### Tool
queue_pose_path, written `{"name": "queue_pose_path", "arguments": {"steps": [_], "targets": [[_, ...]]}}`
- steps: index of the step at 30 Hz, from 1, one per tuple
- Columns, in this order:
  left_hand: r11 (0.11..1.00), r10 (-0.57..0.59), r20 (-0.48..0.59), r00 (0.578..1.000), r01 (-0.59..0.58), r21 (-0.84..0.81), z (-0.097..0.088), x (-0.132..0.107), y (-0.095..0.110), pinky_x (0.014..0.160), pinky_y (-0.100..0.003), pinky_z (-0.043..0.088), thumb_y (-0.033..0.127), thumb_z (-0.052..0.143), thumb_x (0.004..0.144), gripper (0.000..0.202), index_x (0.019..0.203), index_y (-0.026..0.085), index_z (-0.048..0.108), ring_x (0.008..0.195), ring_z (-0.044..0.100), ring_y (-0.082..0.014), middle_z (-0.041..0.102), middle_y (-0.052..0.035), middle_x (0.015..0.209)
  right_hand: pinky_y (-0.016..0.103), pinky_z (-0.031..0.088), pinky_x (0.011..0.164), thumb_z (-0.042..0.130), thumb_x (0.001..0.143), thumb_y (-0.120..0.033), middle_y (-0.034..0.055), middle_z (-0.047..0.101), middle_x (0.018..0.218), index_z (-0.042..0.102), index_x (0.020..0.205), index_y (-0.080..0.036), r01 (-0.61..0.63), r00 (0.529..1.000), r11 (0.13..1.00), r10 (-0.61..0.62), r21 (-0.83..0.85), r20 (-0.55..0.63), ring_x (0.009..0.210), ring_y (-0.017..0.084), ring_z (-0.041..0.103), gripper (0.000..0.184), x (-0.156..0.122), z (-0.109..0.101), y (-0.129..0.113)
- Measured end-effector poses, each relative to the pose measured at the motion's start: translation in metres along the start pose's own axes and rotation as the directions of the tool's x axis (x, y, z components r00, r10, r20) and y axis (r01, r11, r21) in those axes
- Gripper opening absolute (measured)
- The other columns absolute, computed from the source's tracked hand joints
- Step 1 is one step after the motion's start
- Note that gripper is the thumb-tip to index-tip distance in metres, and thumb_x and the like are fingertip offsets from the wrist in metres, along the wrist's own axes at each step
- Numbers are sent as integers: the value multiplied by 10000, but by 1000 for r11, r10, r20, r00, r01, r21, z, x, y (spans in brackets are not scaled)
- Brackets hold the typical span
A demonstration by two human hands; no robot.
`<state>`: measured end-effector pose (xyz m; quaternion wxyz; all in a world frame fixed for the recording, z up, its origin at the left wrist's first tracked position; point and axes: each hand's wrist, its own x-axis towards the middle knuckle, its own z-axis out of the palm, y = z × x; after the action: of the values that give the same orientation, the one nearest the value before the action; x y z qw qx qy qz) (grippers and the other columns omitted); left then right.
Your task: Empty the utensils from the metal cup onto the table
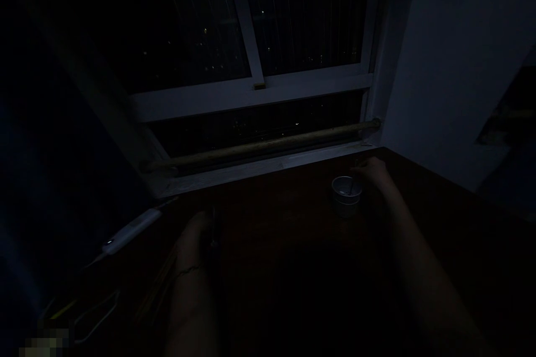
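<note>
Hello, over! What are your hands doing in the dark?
Right hand at small white cup, grip unclear. Left hand on dark table, grip unclear. White power strip lies left.

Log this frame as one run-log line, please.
scene: dark table by window | right hand: at small white cup, holding thin utensil in it | left hand: on table, grip unclear

a big window fills the top, with white frame bars and black night outside. tiny lights shine far away through the glass. a long yellowish rod runs along under the window, just above the white sill. a pale wall stands at the right. on the dark table, at the left, lies a white power strip with thin cables near it.
</note>
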<state>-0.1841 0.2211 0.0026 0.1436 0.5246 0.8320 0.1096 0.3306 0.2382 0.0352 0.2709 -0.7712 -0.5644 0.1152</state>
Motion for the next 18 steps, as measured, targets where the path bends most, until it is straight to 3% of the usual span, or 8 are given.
{"name": "queue_pose_path", "arguments": {"steps": [5,9,12,18], "targets": [[988,-33,178,983,6,152,15,23,-14,641,-271,483,293,516,780,296,918,114,706,889,687,-243,705,-179,1036,267,406,573,668,805,-317,106,688,740,715,715,-97,29,1000,1000,-29,-3,-11,708,192,639,242,-6,-4,-8],[960,-43,170,985,-7,281,21,27,-15,745,-291,495,213,532,751,324,1003,95,696,1071,637,-279,651,-196,1176,270,422,601,650,820,-293,118,704,788,738,795,-80,71,997,997,-70,8,-39,738,204,652,232,-16,-11,-19],[963,-28,140,990,-11,269,21,18,-9,790,-306,497,245,505,784,333,1018,103,694,1099,625,-284,646,-195,1188,271,435,644,647,817,-287,110,710,798,747,826,-88,116,986,993,-113,18,-120,773,216,661,223,-24,-17,-27],[961,-25,144,989,-15,275,18,4,-2,790,-312,506,276,478,818,354,1029,82,685,1071,641,-278,644,-204,1185,291,434,663,603,844,-286,107,717,813,751,853,-89,260,915,965,-240,19,-324,797,249,672,246,-43,-40,-38]]}}
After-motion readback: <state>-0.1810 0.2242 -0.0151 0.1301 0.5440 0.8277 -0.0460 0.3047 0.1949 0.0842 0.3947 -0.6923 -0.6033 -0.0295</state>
